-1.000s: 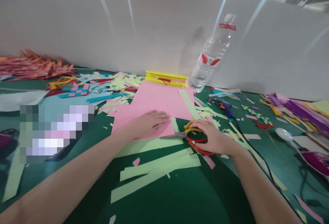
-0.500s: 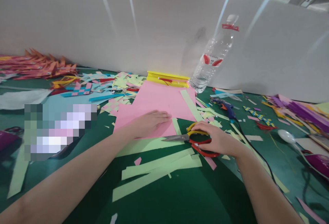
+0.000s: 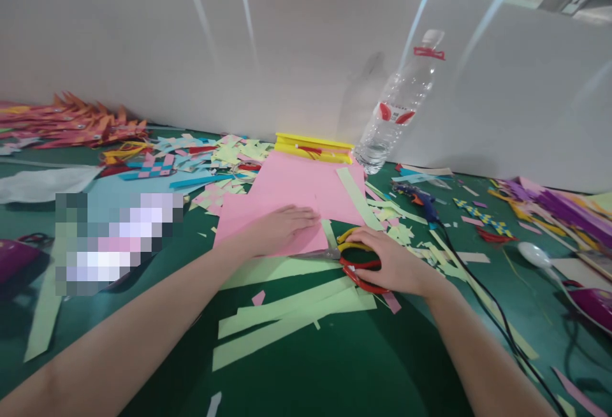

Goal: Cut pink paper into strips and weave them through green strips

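Head view: the scissors lie flat on the green table, long axis left-right, blades pointing left toward the pink paper. The right hand curls over the handles, gripping them. The left hand lies spread, palm down, on the paper's near edge, just left of the blades.

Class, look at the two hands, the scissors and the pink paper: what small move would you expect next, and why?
Probably lifting the scissors and opening the blades at the pink paper's near edge. The right hand lies on the yellow and red handles with the blade tips pointing at that edge, while the left hand presses the sheet flat on the green table. Cut green strips lie nearby.
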`<action>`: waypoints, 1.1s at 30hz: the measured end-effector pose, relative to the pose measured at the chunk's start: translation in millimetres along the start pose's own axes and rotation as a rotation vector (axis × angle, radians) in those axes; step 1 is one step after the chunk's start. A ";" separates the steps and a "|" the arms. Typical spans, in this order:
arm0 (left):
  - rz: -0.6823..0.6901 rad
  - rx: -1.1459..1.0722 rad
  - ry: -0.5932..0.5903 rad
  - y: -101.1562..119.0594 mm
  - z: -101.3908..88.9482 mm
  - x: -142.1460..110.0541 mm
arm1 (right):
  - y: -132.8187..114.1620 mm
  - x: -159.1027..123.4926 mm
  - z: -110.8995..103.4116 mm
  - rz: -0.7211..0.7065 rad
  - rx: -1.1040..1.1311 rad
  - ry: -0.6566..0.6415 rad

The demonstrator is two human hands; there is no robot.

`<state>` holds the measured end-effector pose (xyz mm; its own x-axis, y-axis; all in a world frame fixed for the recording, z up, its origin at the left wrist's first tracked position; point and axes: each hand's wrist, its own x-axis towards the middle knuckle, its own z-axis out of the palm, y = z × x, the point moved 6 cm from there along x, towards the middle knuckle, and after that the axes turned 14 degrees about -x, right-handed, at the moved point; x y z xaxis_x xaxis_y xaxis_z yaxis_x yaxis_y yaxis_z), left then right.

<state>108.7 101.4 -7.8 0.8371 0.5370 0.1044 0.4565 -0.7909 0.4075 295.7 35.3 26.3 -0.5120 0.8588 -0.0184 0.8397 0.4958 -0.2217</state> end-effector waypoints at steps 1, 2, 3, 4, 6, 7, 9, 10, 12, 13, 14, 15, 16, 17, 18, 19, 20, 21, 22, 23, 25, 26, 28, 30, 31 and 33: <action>0.003 -0.001 0.003 -0.7 0.4 0.0 | 0.1 0.1 0.0 -0.001 0.004 -0.005; 0.005 -0.003 0.004 -1.3 0.6 0.1 | 0.6 0.0 0.0 -0.002 0.010 -0.012; 0.006 -0.005 0.004 -1.6 0.7 0.1 | 1.3 -0.2 0.0 -0.002 0.015 -0.020; 0.006 -0.008 0.004 -1.6 0.6 0.2 | 1.9 -0.6 0.0 -0.002 0.020 -0.028; 0.006 -0.014 0.005 -1.1 0.1 0.2 | 2.7 -1.5 -0.5 0.000 0.026 -0.034; 0.008 -0.015 0.007 -0.6 -0.1 0.2 | 2.8 -1.9 -0.8 0.003 0.025 -0.031; 0.011 -0.014 0.012 -0.2 -0.3 0.2 | 1.5 -1.9 -1.3 0.007 0.020 -0.019; 0.011 -0.013 0.014 -0.3 -0.2 0.3 | 0.1 -1.5 -1.3 0.006 0.014 -0.012; 0.011 -0.011 0.011 -0.8 0.5 0.6 | -4.1 -0.2 -0.7 -0.004 -0.003 0.002; 0.013 -0.010 0.008 -0.9 0.9 0.8 | -6.4 0.5 -0.1 -0.010 -0.014 0.006; 0.015 -0.008 0.005 -0.8 1.1 1.1 | -8.3 1.2 0.4 -0.015 -0.025 0.009; 0.017 -0.007 0.002 -0.6 1.1 1.4 | -9.7 1.7 0.9 -0.015 -0.035 0.009; 0.016 -0.006 0.001 -0.3 0.9 1.6 | -10.5 1.9 1.2 -0.012 -0.042 0.006; 0.013 -0.006 -0.001 -0.1 0.6 1.8 | -10.8 1.9 1.4 -0.007 -0.046 0.001; 0.005 -0.005 -0.002 0.0 0.2 2.0 | -10.7 1.7 1.4 -0.003 -0.047 -0.007; -0.003 -0.005 -0.005 0.1 -0.2 2.1 | -10.5 1.3 1.3 -0.001 -0.045 -0.017; -0.008 -0.003 -0.009 0.3 -0.5 2.2 | -10.2 0.9 1.1 -0.001 -0.042 -0.027; -0.009 0.000 -0.013 0.7 -0.7 2.2 | -9.9 0.4 0.7 -0.002 -0.039 -0.033; -0.009 0.001 -0.016 0.9 -0.8 2.2 | -9.5 0.1 0.3 -0.003 -0.035 -0.038; -0.008 0.001 -0.017 1.0 -0.9 2.2 | -9.3 -0.2 0.1 -0.003 -0.030 -0.040; -0.004 -0.003 -0.016 1.0 -0.9 2.0 | -9.9 -0.2 0.0 -0.004 -0.025 -0.035; -0.004 -0.006 -0.013 0.8 -0.9 1.9 | -11.2 0.0 0.1 -0.008 -0.028 -0.029; -0.004 -0.009 -0.011 0.3 -0.5 1.9 | -15.4 0.6 0.5 -0.025 -0.040 -0.015; -0.004 -0.012 -0.014 0.0 -0.2 2.1 | -20.6 1.5 0.8 -0.044 -0.049 0.006; -0.004 -0.015 -0.015 0.2 -0.2 2.2 | -22.9 1.9 1.1 -0.051 -0.048 0.017; 0.001 -0.020 -0.017 1.0 -0.5 2.4 | -25.8 2.9 2.1 -0.059 -0.038 0.035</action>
<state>111.0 102.0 -6.6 0.8427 0.5309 0.0890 0.4497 -0.7852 0.4256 272.1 24.7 29.9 -0.5547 0.8316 0.0277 0.8148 0.5497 -0.1842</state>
